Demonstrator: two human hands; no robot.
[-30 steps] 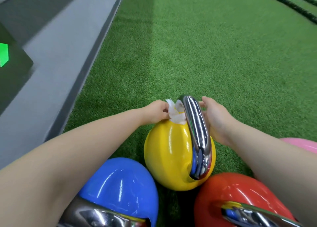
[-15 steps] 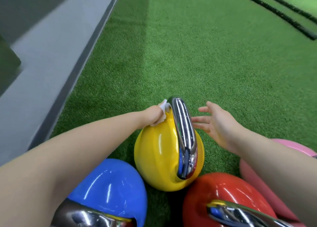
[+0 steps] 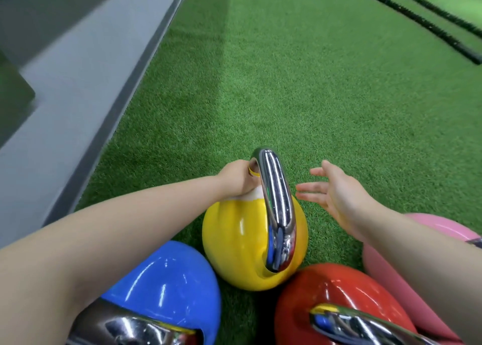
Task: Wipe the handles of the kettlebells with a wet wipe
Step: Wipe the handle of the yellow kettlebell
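Observation:
A yellow kettlebell (image 3: 234, 243) stands on the green turf with its chrome handle (image 3: 276, 204) arching toward me. My left hand (image 3: 236, 179) is curled against the far left side of that handle, holding a white wet wipe (image 3: 254, 194) of which only a small edge shows beneath the fingers. My right hand (image 3: 336, 193) hovers just right of the handle, fingers spread and straight, touching nothing. A blue kettlebell (image 3: 167, 279), a red kettlebell (image 3: 336, 290) and a pink kettlebell (image 3: 433, 230) sit close around me, the blue and red ones showing chrome handles at the bottom edge.
Green artificial turf (image 3: 313, 84) stretches ahead. A grey raised ledge (image 3: 65, 89) runs along the left side. Two thick black ropes (image 3: 417, 18) lie on the turf at the far right.
My right hand let go of the handle's far side and drew back to the right, opening. My left hand slid the wipe down the handle's left side, so most of the wipe is now hidden.

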